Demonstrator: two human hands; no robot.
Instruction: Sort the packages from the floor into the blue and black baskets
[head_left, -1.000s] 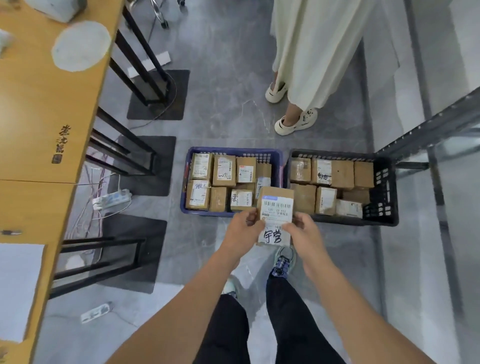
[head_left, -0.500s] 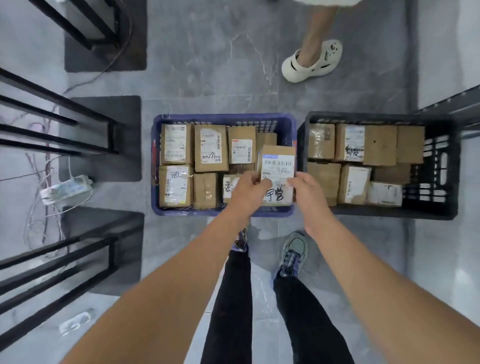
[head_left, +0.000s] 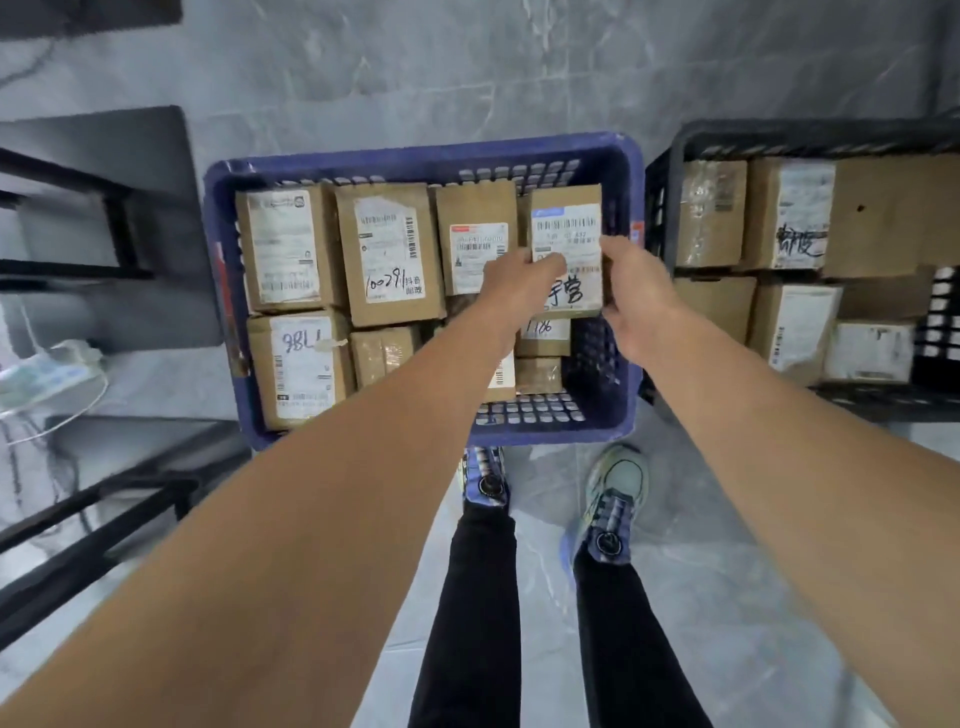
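package (head_left: 567, 234) gripped at its sides by left hand (head_left: 519, 280) and right hand (head_left: 636, 291) over blue basket (head_left: 415, 161).

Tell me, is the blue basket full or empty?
Nearly full. Brown packages fill most of the blue basket; only some mesh shows at its near right corner.

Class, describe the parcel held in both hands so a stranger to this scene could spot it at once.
Start at the blue plastic basket on the grey floor. Over its right end, the left hand and right hand grip a brown cardboard parcel. Unlike the parcels lying inside, it is held up, with large black handwriting under a barcode.
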